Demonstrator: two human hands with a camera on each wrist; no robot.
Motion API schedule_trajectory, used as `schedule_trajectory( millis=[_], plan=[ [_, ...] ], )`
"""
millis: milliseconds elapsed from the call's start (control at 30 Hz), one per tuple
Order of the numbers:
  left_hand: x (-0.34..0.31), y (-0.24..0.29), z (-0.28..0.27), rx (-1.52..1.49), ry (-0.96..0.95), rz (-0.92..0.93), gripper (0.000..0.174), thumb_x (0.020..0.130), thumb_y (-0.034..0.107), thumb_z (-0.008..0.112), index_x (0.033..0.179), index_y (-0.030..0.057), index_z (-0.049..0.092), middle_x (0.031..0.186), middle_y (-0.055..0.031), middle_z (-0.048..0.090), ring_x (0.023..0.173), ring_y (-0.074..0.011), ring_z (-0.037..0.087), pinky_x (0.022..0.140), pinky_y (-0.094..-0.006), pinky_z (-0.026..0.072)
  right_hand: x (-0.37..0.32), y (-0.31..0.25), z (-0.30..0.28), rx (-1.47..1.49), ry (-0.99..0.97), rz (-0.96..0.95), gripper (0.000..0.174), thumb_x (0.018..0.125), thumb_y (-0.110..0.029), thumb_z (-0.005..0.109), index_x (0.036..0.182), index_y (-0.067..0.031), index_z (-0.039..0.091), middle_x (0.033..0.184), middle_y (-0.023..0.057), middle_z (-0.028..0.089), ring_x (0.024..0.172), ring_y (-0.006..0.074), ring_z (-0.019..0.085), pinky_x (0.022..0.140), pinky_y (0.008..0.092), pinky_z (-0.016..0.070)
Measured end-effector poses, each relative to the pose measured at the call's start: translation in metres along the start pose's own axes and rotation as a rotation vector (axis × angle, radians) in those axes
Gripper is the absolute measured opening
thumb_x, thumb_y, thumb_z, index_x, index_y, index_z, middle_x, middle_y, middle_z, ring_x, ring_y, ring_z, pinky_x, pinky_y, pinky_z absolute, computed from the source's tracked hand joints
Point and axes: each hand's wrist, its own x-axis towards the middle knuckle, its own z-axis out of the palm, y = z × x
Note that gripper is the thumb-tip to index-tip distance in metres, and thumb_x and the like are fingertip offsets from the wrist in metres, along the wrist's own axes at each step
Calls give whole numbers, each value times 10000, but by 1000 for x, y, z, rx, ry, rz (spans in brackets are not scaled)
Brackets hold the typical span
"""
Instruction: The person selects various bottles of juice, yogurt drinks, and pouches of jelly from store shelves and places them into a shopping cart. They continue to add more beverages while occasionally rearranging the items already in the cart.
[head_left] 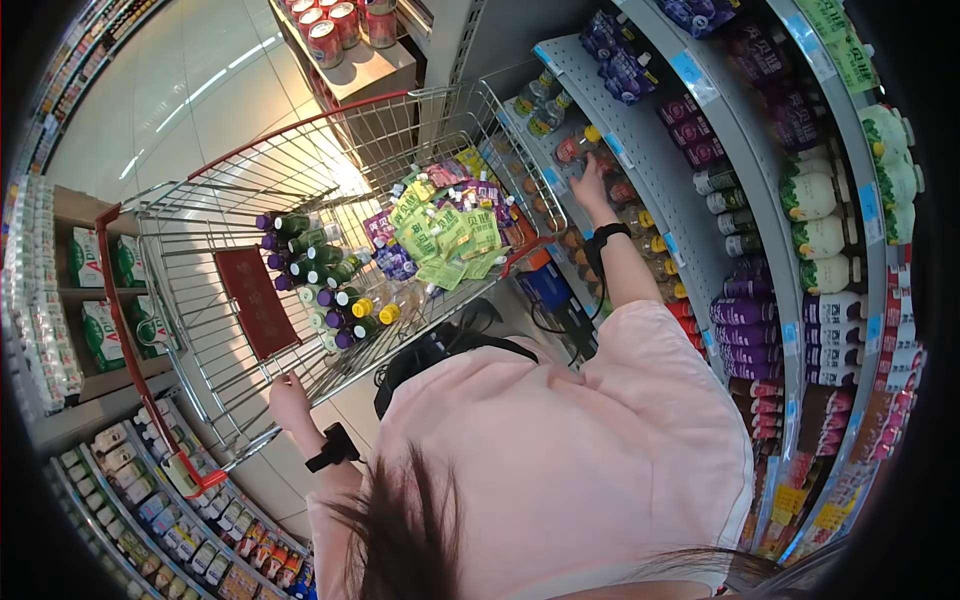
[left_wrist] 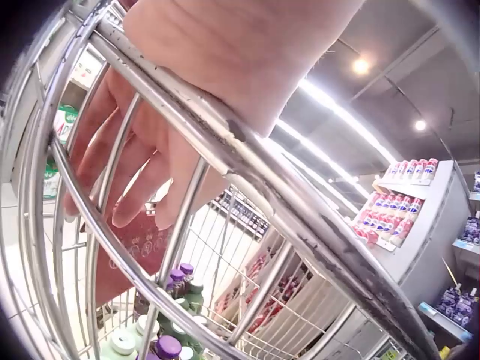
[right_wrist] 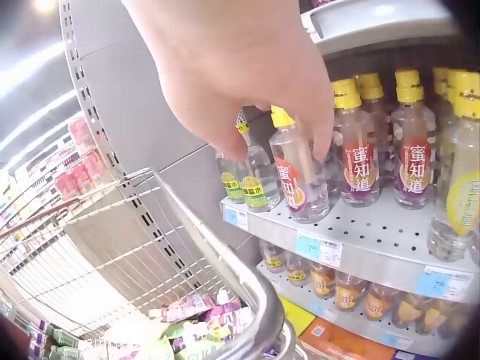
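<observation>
My right hand (right_wrist: pixel 240 90) reaches to the shelf and grips a clear bottle (right_wrist: pixel 298 180) with a yellow cap and a red and purple label. The thumb is on one side of its neck and fingers are on the other. The bottle tilts slightly at the shelf's front edge. In the head view the right hand (head_left: pixel 590 185) is at the far end of this shelf. My left hand (left_wrist: pixel 150 142) lies over the metal rim of the shopping cart (left_wrist: pixel 300 225), its relaxed fingers hanging down inside the basket and holding nothing.
Inside the cart are several bottles (head_left: pixel 315 270) with purple, white and yellow caps, and a pile of green and purple pouches (head_left: pixel 450 235). More yellow-capped bottles (right_wrist: pixel 412 142) stand beside the gripped one. Boxes (head_left: pixel 100 300) and a can display (head_left: pixel 340 40) flank the cart.
</observation>
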Motion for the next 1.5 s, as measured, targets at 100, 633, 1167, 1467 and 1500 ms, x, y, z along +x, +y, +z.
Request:
schedule_trajectory(
  millis=[100,633,1167,1467,1500],
  plan=[
    [2,0,2,18,16,-38,294,830,348,518,908,99,654,836,-118,650,777,-304,621,668,-405,489,22,0,-6,6,68,-39,747,771,-143,598,1368,-68,156,1315,272,308,1196,418,349,974,439,339],
    [-2,3,3,-50,154,-169,302,833,339,494,923,92,642,852,-125,643,783,-317,615,680,-411,486,84,3,-12,-187,26,-10,615,811,-267,582,1297,3,320,1301,272,363,1207,412,350,1007,441,290],
    [4,-2,10,-36,172,-187,279,818,336,506,893,109,651,798,-112,650,752,-311,623,651,-411,494,-38,-120,-93,-196,90,-764,366,755,-152,635,1085,-137,477,1036,89,509,765,313,605,626,401,498],
    [2,-3,8,-121,164,-106,255,824,337,520,836,112,638,742,-97,646,690,-303,621,594,-411,488,-95,-212,-6,-13,-280,-1003,381,724,-143,659,1041,-91,454,985,120,547,777,323,594,598,389,497],
    [2,-3,8,-123,163,-101,255,824,339,520,837,113,638,738,-95,644,686,-304,620,589,-413,487,-105,-221,13,-68,-353,-1069,391,726,-133,654,1050,-91,440,982,132,544,743,321,598,578,395,493]
  ],
)
